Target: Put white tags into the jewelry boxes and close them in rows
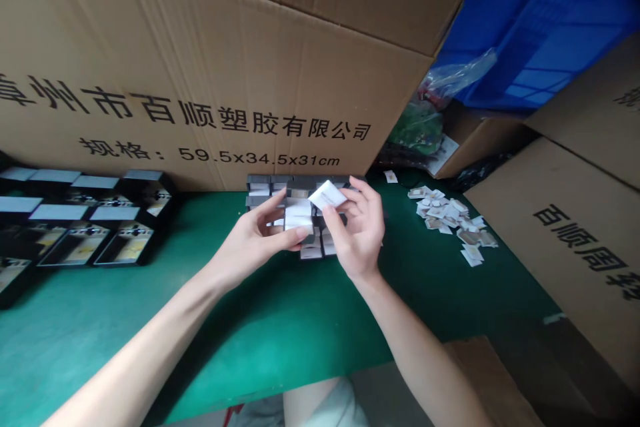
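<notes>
Green cloth-like tabletop [125, 320], hemmed in by big brown cardboard cartons [200, 47] w/ black print. Blue plastic crate [540, 20] top right.

Right hand [357, 230] pinches a small white flat packet [327, 195] btwn thumb and fingertips. The packet is tilted, just above a small dark grey open box [299, 219]. Left hand [253, 240] grips that box from the side, thumb & fingers pressed onto it. Box and packet sit just over the table, mid-frame, in front of a cluster of similar grey boxes [300, 183] at the foot of the carton.

Progress, as a judgement:
- **In hand:** packet not yet in the box, which seems to have white pieces in it already, so this one is unfinished.
- **Possibly done:** at left, rows of black open boxes [85, 227] w/ pale lids and yellowish contents look like a finished lot. Can't confirm.
- **Left to do:** at right, a loose pile of small white and tan packets [453, 217] lies on the cloth, so prob. plenty left.

Hard to see:
- Hands cover most of the grey cluster, so count & fill are unclear.
- Fingers hide most of the held box's inside.
- Black boxes are cut off at the left edge.
- Packet print is too small to read.
- Bagged stuff by the crate is a blur.
</notes>
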